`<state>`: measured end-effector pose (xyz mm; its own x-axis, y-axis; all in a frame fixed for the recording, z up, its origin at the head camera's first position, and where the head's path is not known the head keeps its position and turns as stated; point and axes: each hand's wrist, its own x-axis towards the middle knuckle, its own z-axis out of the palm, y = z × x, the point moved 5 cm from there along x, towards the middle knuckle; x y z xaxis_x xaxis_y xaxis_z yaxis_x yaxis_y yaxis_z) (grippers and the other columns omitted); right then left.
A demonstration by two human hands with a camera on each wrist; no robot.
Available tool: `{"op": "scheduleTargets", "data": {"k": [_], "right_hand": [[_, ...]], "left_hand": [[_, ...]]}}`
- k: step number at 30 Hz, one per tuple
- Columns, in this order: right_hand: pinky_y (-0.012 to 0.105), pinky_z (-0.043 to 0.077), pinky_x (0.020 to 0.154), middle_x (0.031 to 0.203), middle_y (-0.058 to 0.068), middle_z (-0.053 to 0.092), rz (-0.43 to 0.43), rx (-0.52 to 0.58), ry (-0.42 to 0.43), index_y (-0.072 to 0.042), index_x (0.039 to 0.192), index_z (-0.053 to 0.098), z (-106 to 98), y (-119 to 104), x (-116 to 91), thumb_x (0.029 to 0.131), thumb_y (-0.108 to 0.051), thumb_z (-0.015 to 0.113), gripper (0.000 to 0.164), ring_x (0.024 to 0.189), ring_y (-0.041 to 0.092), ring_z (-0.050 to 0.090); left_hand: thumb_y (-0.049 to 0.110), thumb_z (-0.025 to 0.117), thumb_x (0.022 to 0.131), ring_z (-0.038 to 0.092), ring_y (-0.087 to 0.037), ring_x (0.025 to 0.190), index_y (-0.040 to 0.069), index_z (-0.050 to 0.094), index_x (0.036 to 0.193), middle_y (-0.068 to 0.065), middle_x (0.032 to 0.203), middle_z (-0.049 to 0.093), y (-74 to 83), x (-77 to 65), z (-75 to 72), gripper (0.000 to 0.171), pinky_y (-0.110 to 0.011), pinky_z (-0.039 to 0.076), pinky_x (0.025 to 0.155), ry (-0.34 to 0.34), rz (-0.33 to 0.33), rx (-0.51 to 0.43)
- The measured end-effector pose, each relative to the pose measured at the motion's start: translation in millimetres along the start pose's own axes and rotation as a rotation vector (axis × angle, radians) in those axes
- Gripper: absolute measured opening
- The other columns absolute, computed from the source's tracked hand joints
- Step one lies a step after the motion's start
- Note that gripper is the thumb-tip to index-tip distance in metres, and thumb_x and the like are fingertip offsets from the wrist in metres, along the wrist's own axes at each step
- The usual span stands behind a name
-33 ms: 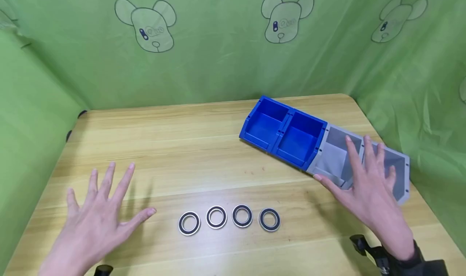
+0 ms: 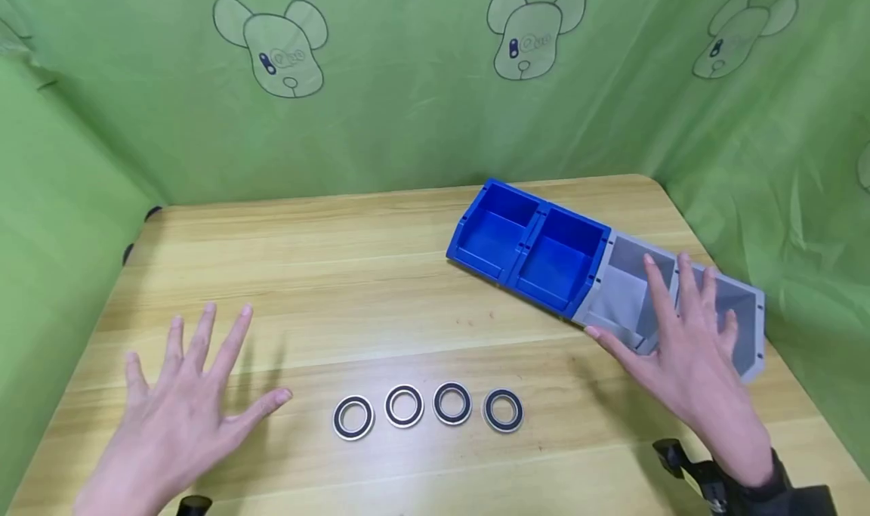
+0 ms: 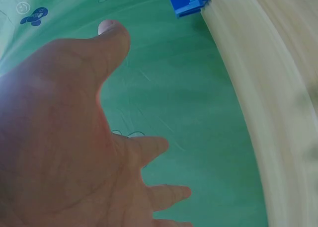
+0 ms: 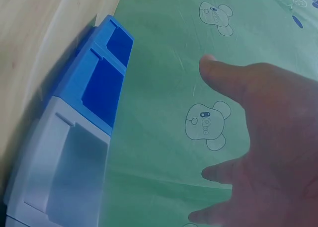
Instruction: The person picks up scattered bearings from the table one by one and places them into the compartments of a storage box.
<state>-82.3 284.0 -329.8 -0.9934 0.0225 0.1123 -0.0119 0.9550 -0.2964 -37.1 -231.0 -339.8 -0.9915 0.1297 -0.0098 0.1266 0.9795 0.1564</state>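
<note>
My left hand [image 2: 170, 418] hovers over the left part of the wooden table, fingers straight and spread, holding nothing. To its right several ball bearings lie flat in a row, with dark seals and shiny metal rims, from the leftmost bearing [image 2: 339, 418] to the rightmost bearing [image 2: 488, 411]. Spread wide as well, my right hand [image 2: 693, 357] overlaps two grey bins [image 2: 615, 297] in the head view and grips nothing. Its fingers partly hide those bins. Joined to the grey pair are two blue bins [image 2: 492, 244]. The right wrist view shows the right palm [image 4: 278, 142] beside the row of bins.
Green cloth [image 2: 408, 131] with printed bear heads hangs behind the table [image 2: 306, 274] and along both sides. A black wrist mount [image 2: 714, 478] sits on the right forearm. Another dark mount piece [image 2: 194, 505] shows below the left hand.
</note>
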Motion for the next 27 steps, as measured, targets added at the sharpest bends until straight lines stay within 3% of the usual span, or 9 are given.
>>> {"op": "scheduleTargets", "data": {"k": [5, 9, 13, 16, 19, 23, 27], "right_hand": [[0.090, 0.000, 0.101, 0.170, 0.021, -0.009, 0.008, -0.001, 0.012, -0.021, 0.165, 0.006, -2, 2, 0, 0.087, -0.064, 0.068, 0.109, 0.151, 0.056, -0.013], [0.090, 0.001, 0.101, 0.170, 0.021, -0.008, 0.004, 0.000, 0.041, -0.020, 0.165, 0.007, -4, 3, 0, 0.087, -0.063, 0.070, 0.109, 0.152, 0.055, -0.013], [0.090, 0.002, 0.101, 0.170, 0.023, -0.006, 0.007, -0.002, 0.053, -0.018, 0.165, 0.009, -5, 6, -1, 0.086, -0.063, 0.070, 0.109, 0.152, 0.056, -0.011], [0.091, 0.002, 0.100, 0.170, 0.024, -0.006, 0.011, -0.001, 0.052, -0.018, 0.165, 0.009, -3, 8, -3, 0.087, -0.062, 0.070, 0.108, 0.151, 0.058, -0.011], [0.091, 0.001, 0.100, 0.170, 0.024, -0.005, 0.014, 0.008, 0.055, -0.018, 0.165, 0.009, -1, 10, -6, 0.088, -0.061, 0.070, 0.107, 0.151, 0.057, -0.011], [0.091, 0.001, 0.100, 0.170, 0.023, -0.006, 0.027, 0.010, 0.051, -0.019, 0.165, 0.008, 2, 11, -10, 0.089, -0.061, 0.069, 0.106, 0.151, 0.057, -0.011], [0.090, 0.001, 0.101, 0.170, 0.022, -0.007, 0.049, 0.009, 0.029, -0.021, 0.165, 0.007, 6, 11, -12, 0.088, -0.064, 0.068, 0.107, 0.152, 0.055, -0.013]], "left_hand": [[0.072, 0.057, 0.091, 0.010, -0.061, 0.149, 0.029, 0.003, 0.165, -0.023, 0.170, 0.003, 6.3, 10.0, -1.6, 0.101, -0.086, -0.004, 0.106, 0.022, 0.044, -0.011], [0.071, 0.055, 0.093, 0.016, -0.060, 0.148, 0.027, 0.006, 0.165, -0.024, 0.169, 0.007, 25.4, 37.1, -11.5, 0.097, -0.084, 0.004, 0.110, 0.028, 0.132, -0.015], [0.068, 0.053, 0.096, 0.035, -0.054, 0.144, 0.020, 0.014, 0.165, -0.027, 0.165, 0.023, 63.7, 86.8, -21.9, 0.093, -0.076, 0.026, 0.112, 0.054, 0.266, 0.012], [0.061, 0.055, 0.099, 0.053, -0.047, 0.133, 0.013, 0.028, 0.161, -0.026, 0.156, 0.042, 101.7, 130.8, -24.8, 0.082, -0.067, 0.046, 0.102, 0.097, 0.363, 0.030], [0.051, 0.057, 0.101, 0.063, -0.039, 0.121, 0.009, 0.041, 0.154, -0.022, 0.146, 0.053, 140.1, 172.6, -21.2, 0.069, -0.056, 0.057, 0.088, 0.133, 0.436, 0.046], [0.045, 0.057, 0.102, 0.069, -0.034, 0.102, 0.004, 0.052, 0.143, -0.019, 0.130, 0.061, 184.7, 219.8, -2.8, 0.057, -0.046, 0.061, 0.073, 0.124, 0.487, 0.072], [0.043, 0.053, 0.104, 0.070, -0.031, 0.092, 0.004, 0.049, 0.144, -0.018, 0.124, 0.062, 212.9, 254.6, 24.8, 0.056, -0.043, 0.061, 0.071, 0.053, 0.470, 0.124]]}}
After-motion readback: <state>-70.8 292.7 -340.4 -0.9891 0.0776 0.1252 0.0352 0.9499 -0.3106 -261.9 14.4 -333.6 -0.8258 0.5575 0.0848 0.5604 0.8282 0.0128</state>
